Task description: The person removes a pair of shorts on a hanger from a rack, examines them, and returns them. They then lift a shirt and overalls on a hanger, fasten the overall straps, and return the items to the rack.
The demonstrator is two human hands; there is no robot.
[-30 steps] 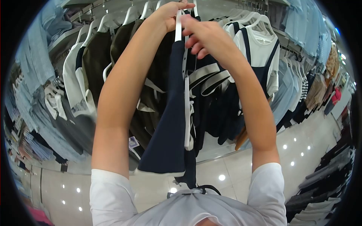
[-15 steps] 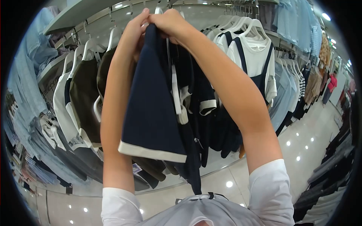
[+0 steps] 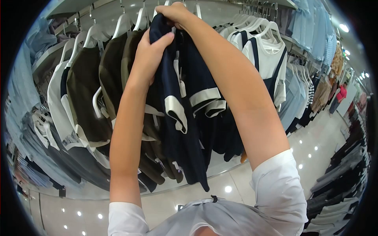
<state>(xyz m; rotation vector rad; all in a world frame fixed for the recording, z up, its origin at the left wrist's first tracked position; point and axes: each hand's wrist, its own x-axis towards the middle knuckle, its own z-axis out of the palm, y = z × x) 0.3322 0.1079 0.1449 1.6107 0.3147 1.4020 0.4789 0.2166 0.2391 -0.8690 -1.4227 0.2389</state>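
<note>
Near the rail at top centre, a navy garment with cream trim (image 3: 163, 67) hangs among other clothes. My left hand (image 3: 157, 49) holds its upper left edge, thumb over the cloth and the other fingers hidden behind. Higher up, my right hand (image 3: 173, 15) is closed round the top of the same garment beside the white hangers. A cream-edged cuff dangles below my left hand. Just right of it hangs another navy piece with a cream hem (image 3: 204, 96). Dark olive garments (image 3: 88, 84) on white hangers are left of my left forearm.
White tops with navy straps (image 3: 269, 59) hang on the right, with light blue clothes (image 3: 293, 94) beyond. Pale blue garments (image 3: 25, 98) fill the left edge. Dark clothes (image 3: 342, 173) line the right side. A person in a red top (image 3: 341, 93) stands far down the aisle.
My left hand has moved down from the hanger area onto the garment's side. The broad navy panel has narrowed and swung away, uncovering cream cuffs. More olive garments show on the left.
</note>
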